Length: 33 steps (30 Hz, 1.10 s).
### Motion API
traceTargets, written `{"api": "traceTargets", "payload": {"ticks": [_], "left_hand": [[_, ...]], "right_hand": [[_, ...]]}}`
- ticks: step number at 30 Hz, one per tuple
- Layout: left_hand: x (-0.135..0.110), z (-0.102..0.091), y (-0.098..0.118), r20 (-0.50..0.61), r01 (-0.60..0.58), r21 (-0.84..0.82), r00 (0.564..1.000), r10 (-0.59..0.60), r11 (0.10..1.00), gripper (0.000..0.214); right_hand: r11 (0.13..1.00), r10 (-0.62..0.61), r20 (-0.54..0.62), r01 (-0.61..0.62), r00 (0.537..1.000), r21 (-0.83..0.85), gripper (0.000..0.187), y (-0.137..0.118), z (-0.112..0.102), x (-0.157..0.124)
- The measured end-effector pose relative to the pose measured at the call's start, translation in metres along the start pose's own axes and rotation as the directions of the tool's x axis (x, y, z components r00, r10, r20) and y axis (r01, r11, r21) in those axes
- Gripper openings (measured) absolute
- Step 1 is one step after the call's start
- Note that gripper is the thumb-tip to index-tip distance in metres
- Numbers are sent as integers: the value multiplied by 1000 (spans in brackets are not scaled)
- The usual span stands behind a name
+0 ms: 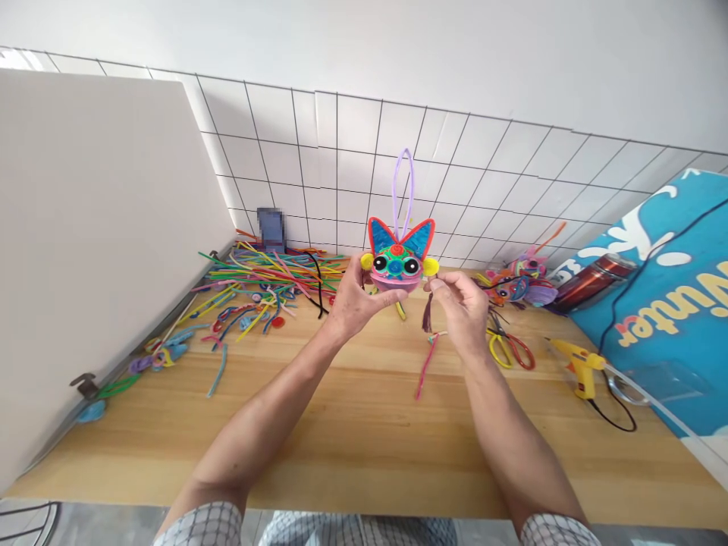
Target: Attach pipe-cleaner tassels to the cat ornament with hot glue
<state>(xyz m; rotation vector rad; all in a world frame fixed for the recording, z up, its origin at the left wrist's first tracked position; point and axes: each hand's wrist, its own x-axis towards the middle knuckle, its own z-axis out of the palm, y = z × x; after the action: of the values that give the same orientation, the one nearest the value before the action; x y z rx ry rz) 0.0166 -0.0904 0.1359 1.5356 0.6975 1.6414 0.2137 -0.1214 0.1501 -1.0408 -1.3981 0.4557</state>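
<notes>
A colourful pipe-cleaner animal-head ornament (396, 256) is held up over the table, facing me. It has blue pointed ears edged in red, black-and-white eyes and a yellow disc (431, 267) at each side. A tall lilac hanging loop (394, 186) rises from its top. My left hand (353, 303) is closed round the ornament's left side and underside, thumb below it. Beside the right-hand disc, my right hand (463, 307) pinches the upper end of a dark tassel (428, 315), which dangles under the fingertips.
Loose pipe cleaners (273, 269) cover the back left, near a phone (271, 229). At right are finished ornaments (515, 288), scissors (522, 353), a yellow glue gun (583, 366) with its cable, and a dark red cylinder (597, 280) against a blue board (676, 303). A white panel (108, 227) stands left.
</notes>
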Motion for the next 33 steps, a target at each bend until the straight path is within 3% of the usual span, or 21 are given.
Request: {"api": "traceTargets", "payload": {"ticks": [6, 14, 24, 33], "left_hand": [[-2, 0, -4, 17, 17, -20, 1000, -17, 1000, 72], [-2, 1, -4, -17, 2, 48, 1000, -2, 999, 70], [-4, 3, -2, -30, -40, 67, 999, 43, 997, 68], [-7, 7, -1, -10, -17, 85, 1000, 18, 996, 76]], "right_hand": [[1000, -20, 64, 20, 998, 2, 25, 8, 2, 0], [998, -30, 45, 33, 999, -58, 23, 8, 1, -1], [970, -85, 66, 98, 994, -222, 22, 0, -2, -1], [982, -16, 188, -19, 982, 186, 60, 1, -9, 7]]}}
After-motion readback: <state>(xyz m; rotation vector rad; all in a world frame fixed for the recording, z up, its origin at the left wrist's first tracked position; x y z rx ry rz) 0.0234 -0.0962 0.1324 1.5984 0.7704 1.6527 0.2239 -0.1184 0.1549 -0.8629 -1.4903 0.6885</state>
